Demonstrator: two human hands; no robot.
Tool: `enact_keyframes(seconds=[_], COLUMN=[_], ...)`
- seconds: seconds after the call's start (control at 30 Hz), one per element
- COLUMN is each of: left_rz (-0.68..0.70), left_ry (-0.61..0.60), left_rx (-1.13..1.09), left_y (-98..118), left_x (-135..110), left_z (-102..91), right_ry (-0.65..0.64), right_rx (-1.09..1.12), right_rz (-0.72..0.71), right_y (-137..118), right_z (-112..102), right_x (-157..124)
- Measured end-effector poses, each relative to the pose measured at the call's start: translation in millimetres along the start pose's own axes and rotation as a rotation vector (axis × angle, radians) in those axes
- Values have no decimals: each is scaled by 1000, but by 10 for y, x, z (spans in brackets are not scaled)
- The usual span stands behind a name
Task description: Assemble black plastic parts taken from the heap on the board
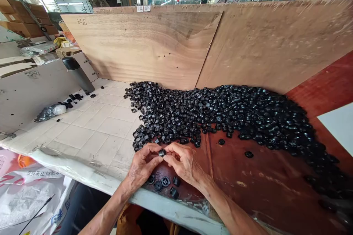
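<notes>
Between the fingertips of both hands is a small round black plastic cap (162, 152). My left hand (143, 162) pinches it from the left, and my right hand (183, 159) grips its other side with thumb and fingers. Just below the hands, near the table's front edge, lie several loose black caps (165, 181), some face up and some on their sides. Beyond my fingers spreads a large pile of black plastic parts (220, 108). Rings with open centres show at its left end, and disc-like caps towards the right.
A dark grey flask (78, 75) leans at the back left, near a plastic bag (50, 112) and scattered black bits. Wooden boards (143, 44) wall off the back. The worktop has pale tiles (93, 126) at left and a reddish-brown board (256, 183) at right. White sacks (30, 194) sit lower left.
</notes>
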State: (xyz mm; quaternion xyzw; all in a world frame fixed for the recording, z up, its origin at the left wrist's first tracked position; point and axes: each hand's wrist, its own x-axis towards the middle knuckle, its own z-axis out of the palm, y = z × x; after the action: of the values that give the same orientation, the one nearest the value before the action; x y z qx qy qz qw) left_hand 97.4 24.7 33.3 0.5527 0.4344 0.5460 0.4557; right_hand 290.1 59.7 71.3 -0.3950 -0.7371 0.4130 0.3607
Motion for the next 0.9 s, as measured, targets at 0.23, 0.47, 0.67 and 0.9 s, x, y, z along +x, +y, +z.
enact_keyframes(seconds=[0.23,0.47,0.67,0.9], left_rz=[76,-57,132,135], left_ry=[-123,-21,119,128], left_rx=[328,542,713,746], left_y=[27,78,-135,-164], left_x=[-2,46,153,224], left_z=[-80,-9,-9,17], right_ry=[-135,103,50,29], right_rx=[93,-570,-690,-583], right_rz=[332,223,84,-20], right_y=[7,199,458,474], right_z=[28,-368,-220,-77], right_x=[-23,10,63,64])
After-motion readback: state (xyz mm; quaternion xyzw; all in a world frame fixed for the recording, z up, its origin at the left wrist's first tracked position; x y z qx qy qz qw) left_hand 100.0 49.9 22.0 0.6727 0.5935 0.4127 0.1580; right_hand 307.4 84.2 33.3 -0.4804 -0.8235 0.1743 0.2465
